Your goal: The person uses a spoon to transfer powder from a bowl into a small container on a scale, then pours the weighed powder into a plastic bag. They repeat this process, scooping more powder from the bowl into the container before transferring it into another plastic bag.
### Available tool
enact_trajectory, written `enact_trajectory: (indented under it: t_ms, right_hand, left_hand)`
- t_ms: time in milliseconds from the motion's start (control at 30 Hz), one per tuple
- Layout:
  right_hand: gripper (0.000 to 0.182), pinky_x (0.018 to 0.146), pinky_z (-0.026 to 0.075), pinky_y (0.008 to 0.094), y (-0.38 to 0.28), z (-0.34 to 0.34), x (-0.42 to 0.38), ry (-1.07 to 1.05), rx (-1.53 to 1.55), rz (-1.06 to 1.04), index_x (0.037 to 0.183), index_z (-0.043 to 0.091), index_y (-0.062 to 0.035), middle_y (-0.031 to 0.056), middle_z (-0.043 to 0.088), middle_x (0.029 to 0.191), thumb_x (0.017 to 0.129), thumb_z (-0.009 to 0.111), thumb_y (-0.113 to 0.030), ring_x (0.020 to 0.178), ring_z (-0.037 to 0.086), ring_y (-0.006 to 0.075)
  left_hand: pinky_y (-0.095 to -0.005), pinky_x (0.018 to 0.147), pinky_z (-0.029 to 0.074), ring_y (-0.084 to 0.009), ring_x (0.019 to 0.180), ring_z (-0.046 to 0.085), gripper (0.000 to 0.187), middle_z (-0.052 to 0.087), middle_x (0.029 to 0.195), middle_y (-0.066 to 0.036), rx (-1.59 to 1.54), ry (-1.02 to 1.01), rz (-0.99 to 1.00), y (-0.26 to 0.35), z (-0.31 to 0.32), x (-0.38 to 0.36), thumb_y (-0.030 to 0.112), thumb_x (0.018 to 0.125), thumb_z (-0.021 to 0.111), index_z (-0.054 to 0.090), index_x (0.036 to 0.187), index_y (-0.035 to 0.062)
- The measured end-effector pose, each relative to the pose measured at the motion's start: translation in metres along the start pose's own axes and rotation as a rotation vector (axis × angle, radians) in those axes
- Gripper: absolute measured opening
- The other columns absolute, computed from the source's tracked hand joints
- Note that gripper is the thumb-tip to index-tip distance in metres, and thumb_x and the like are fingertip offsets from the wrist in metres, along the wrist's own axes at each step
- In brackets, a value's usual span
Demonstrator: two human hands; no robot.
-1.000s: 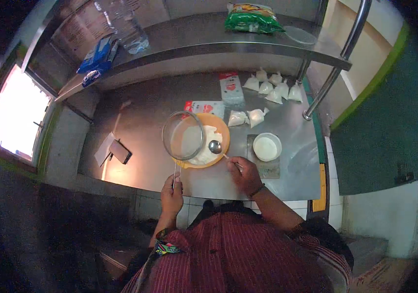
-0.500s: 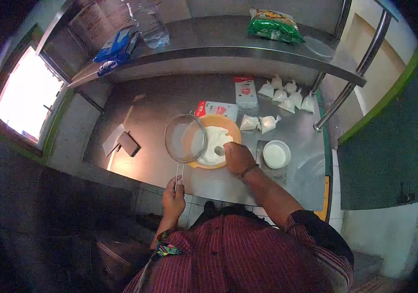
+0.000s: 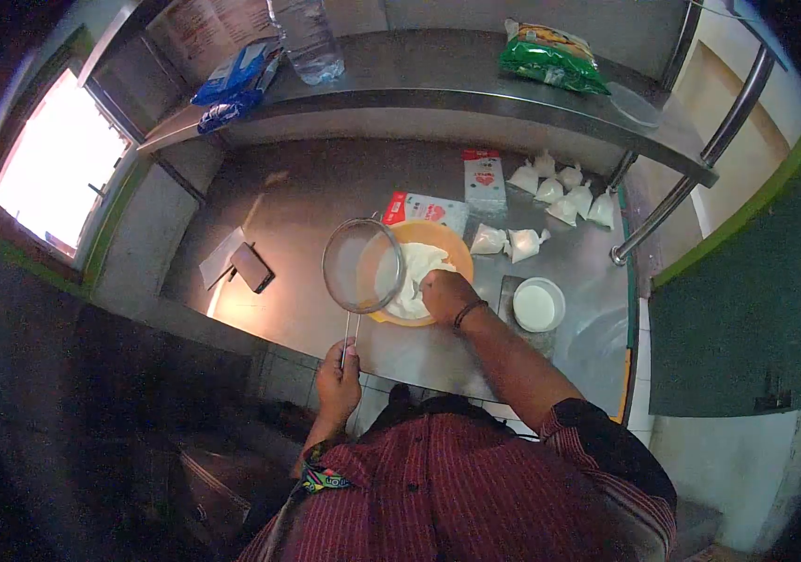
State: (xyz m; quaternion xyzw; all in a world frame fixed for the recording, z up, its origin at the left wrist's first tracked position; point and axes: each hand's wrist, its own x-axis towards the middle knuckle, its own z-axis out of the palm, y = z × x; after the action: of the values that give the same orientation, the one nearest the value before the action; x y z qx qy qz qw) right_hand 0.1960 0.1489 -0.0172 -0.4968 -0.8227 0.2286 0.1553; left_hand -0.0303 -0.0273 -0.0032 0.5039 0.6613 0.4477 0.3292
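My left hand (image 3: 338, 373) is closed around the handle of a round wire-mesh sieve (image 3: 352, 267). The sieve is held over the left part of a yellow-orange bowl (image 3: 463, 258), covering part of its rim. White powder (image 3: 422, 258) lies in the bowl. Over the powder, at the bowl's right side, is my right hand (image 3: 447, 298), with its fingers closed. What they grip is mostly hidden; a small greyish, spoon-like end shows at the fingertips.
Right of the bowl, a white tub (image 3: 538, 304) of white contents stands on a flat scale-like base. Behind are tied bags (image 3: 526, 244) of white powder and red-white boxes (image 3: 485, 178). A phone (image 3: 252, 267) is at left. A steel shelf (image 3: 419, 98) overhangs the table.
My right hand has turned and dipped further over the powder, hiding most of the greyish end. My left hand still holds the sieve in about the same place. The view has shifted slightly.
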Motion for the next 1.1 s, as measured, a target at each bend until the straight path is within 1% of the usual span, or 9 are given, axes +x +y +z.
enact_trajectory:
  t_ms: [167,233,367,433,667,767,833,933,1100]
  right_hand:
    - [0.026,0.085,0.053,0.0452,0.012,0.002,0.001,-0.054,-0.076,-0.121,0.089,0.071,-0.0036,0.0200,0.071,0.093,0.089,0.054,-0.024,0.093,0.068,0.0372]
    - [0.026,0.082,0.053,0.0448,0.009,-0.008,-0.012,0.042,0.180,0.048,0.089,0.071,-0.0040,0.0191,0.071,0.093,0.090,0.053,-0.024,0.092,0.067,0.0362]
    - [0.028,0.081,0.053,0.0432,0.009,-0.024,-0.035,0.057,0.204,0.071,0.088,0.069,-0.0026,0.0179,0.070,0.091,0.090,0.052,-0.024,0.090,0.068,0.0349]
    - [0.028,0.082,0.052,0.0426,0.002,-0.032,-0.049,0.087,0.370,0.259,0.091,0.069,-0.0023,0.0168,0.070,0.089,0.092,0.052,-0.025,0.090,0.068,0.0348]
    - [0.024,0.086,0.053,0.0439,0.021,-0.008,-0.074,0.284,0.560,0.287,0.104,0.067,-0.0030,0.0186,0.071,0.097,0.093,0.057,-0.022,0.094,0.068,0.0361]
    - [0.027,0.075,0.056,0.0408,0.025,-0.002,-0.080,0.378,0.522,0.266,0.106,0.068,-0.0022,0.0146,0.072,0.091,0.095,0.057,-0.024,0.080,0.070,0.0296]
    - [0.032,0.063,0.055,0.0347,0.010,-0.019,-0.087,0.282,0.712,0.369,0.107,0.068,-0.0013,0.0105,0.073,0.086,0.098,0.056,-0.029,0.064,0.067,0.0197]
    - [0.034,0.056,0.052,0.0302,0.016,-0.009,-0.090,0.335,0.751,0.305,0.108,0.068,-0.0006,0.0078,0.073,0.082,0.100,0.054,-0.031,0.054,0.061,0.0126]
    - [0.032,0.057,0.052,0.0307,0.019,0.002,-0.095,0.357,0.786,0.301,0.109,0.067,-0.0001,0.0078,0.074,0.084,0.101,0.052,-0.027,0.056,0.062,0.0134]
  left_hand:
    - [-0.0276,0.062,0.045,-0.0088,0.067,0.052,0.028,0.057,0.074,-0.001,0.078,0.017,0.033,0.004,-0.002,0.000,0.021,0.103,0.053,0.063,0.119,0.0012]
    - [-0.0281,0.062,0.045,-0.0095,0.068,0.052,0.027,0.057,0.075,-0.001,0.065,-0.003,0.009,0.001,-0.004,0.001,0.021,0.103,0.052,0.063,0.119,0.0010]
    - [-0.0300,0.065,0.047,-0.0122,0.072,0.056,0.028,0.061,0.080,-0.004,-0.026,-0.021,-0.026,0.000,-0.004,0.001,0.021,0.103,0.052,0.063,0.118,0.0006]
    - [-0.0302,0.067,0.048,-0.0124,0.073,0.057,0.028,0.062,0.081,-0.005,0.003,-0.014,-0.002,-0.008,-0.004,0.004,0.021,0.103,0.052,0.063,0.118,0.0005]
    - [-0.0300,0.069,0.049,-0.0120,0.075,0.058,0.029,0.064,0.083,-0.006,0.040,-0.032,-0.062,0.000,-0.002,0.007,0.022,0.102,0.054,0.064,0.118,0.0002]
    - [-0.0289,0.068,0.049,-0.0113,0.073,0.058,0.029,0.063,0.081,-0.004,-0.015,-0.052,-0.082,-0.005,-0.001,0.007,0.023,0.102,0.055,0.063,0.119,0.0012]
    - [-0.0286,0.067,0.049,-0.0109,0.073,0.058,0.029,0.062,0.080,-0.003,-0.011,-0.060,-0.076,-0.010,-0.002,0.008,0.023,0.102,0.055,0.063,0.119,0.0014]
    - [-0.0284,0.066,0.049,-0.0105,0.071,0.057,0.029,0.061,0.079,-0.002,-0.008,-0.068,-0.060,-0.014,-0.001,0.010,0.022,0.102,0.054,0.063,0.120,0.0014]
    - [-0.0287,0.067,0.049,-0.0109,0.070,0.057,0.029,0.061,0.079,-0.002,-0.031,-0.083,-0.034,-0.013,0.000,0.012,0.022,0.102,0.055,0.062,0.120,0.0010]
